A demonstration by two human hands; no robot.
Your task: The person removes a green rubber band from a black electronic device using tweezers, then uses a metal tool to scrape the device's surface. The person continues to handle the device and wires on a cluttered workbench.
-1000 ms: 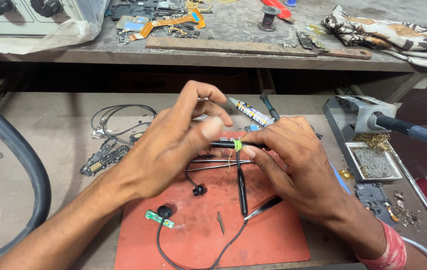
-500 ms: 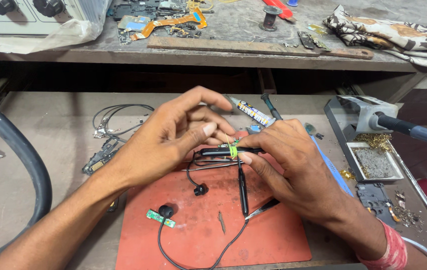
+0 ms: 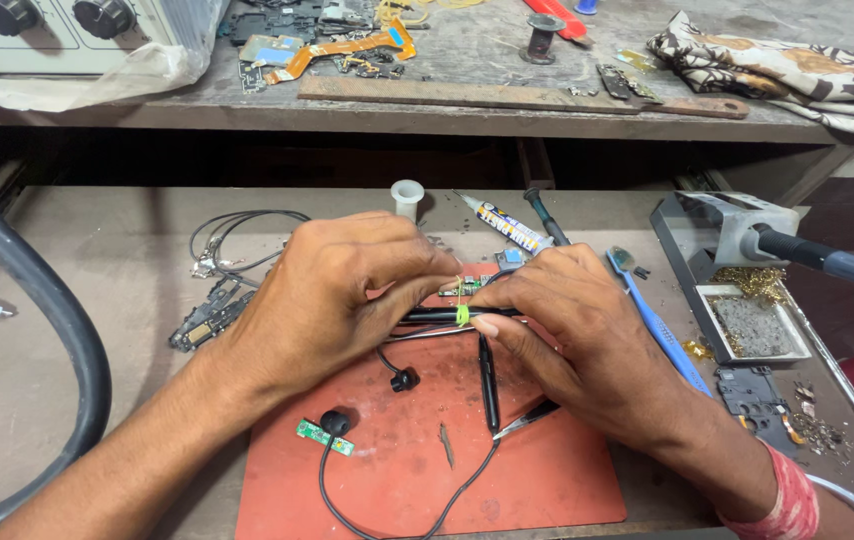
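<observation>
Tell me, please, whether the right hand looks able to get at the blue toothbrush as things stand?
Probably yes: the blue toothbrush lies uncovered on the bench just beside the right hand. That hand is busy pinching the black tube with the left hand.

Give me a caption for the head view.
Both hands, left and right, pinch a black earphone cable over the red mat.

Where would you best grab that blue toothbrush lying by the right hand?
Probably at the middle of the blue toothbrush handle, coming from above. It lies flat on the bench, slanting away from the right hand, with its handle bare on top; its far head sits near the soldering iron stand.
</observation>
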